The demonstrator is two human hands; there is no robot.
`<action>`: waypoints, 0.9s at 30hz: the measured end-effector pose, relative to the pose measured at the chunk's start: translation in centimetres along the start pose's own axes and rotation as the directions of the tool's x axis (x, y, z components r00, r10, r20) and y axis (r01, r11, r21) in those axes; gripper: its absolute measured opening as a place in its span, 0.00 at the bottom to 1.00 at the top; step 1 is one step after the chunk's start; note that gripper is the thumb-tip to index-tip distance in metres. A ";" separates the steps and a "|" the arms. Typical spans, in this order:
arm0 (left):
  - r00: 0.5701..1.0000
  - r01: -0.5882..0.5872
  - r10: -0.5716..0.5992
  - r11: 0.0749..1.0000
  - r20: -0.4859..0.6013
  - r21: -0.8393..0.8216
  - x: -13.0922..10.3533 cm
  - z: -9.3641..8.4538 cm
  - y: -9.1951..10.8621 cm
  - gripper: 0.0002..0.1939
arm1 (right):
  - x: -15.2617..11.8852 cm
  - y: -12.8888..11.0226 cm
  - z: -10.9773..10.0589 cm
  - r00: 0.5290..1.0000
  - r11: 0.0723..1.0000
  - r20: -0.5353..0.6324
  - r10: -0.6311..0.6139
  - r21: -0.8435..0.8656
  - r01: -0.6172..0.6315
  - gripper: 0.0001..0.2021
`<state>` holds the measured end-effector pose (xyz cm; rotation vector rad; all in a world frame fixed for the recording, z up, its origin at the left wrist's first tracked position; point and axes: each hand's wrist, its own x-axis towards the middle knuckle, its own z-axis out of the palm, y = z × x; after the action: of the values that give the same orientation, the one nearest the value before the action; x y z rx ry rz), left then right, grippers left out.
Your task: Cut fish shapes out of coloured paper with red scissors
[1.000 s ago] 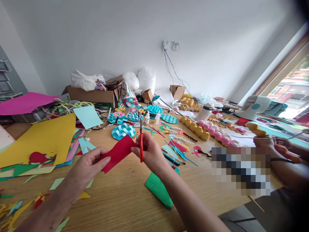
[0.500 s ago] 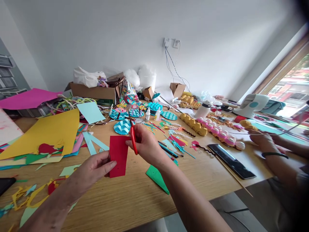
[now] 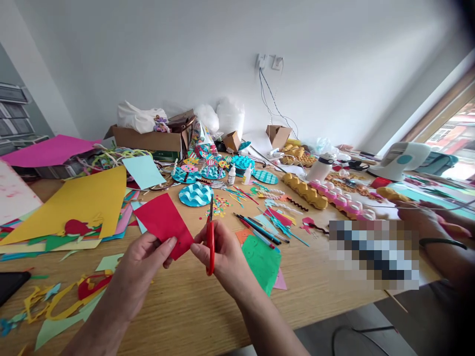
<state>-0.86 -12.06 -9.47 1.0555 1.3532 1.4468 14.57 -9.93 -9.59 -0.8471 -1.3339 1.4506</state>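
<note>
The left hand [image 3: 150, 257] pinches the red paper [image 3: 164, 225] above the surface [image 3: 178, 306]. The right hand [image 3: 218, 252], curled around the scissors [image 3: 211, 242], touches the paper's lower right corner.

One head-worn view, looking forward and down across the tabletop [image 3: 178, 309] from the person's own side.
The lens faces the wall [image 3: 178, 54] at 12 o'clock, taking in shelves [image 3: 13, 111] between 9 and 10 and a window [image 3: 451, 131] between 2 and 3. Nearest are the person's forearms, entering low, between 7 and 8 and between 5 and 6; the left hand [image 3: 146, 259] with red paper [image 3: 165, 222] lies towards 8, the right hand [image 3: 224, 254] with scissors [image 3: 211, 247] near 6, just below centre. Floor [image 3: 356, 326] shows beyond the tabletop's near edge between 4 and 5, another person's arm [image 3: 441, 247] between 3 and 4.
</note>
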 end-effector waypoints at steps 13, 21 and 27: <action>0.988 -0.066 0.027 0.965 0.154 0.253 -0.1 -0.8 -1.3 0.17 | -0.7 -0.8 0.5 1.000 1.000 -0.011 -0.011 0.020 0.011 0.16; 0.998 -0.032 0.025 0.990 -0.051 -0.139 -0.8 0.7 0.1 0.08 | -4.4 2.1 1.2 0.998 0.969 -0.030 0.052 -0.241 -0.057 0.11; 1.000 -0.004 0.002 0.972 -0.011 -0.235 -1.3 1.2 0.4 0.06 | -4.9 2.0 2.1 0.996 0.957 -0.023 0.084 -0.276 -0.087 0.16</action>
<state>0.64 -12.97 -9.08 0.8967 1.1536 1.5733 13.69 -15.15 -11.72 -1.1041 -1.5307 1.3399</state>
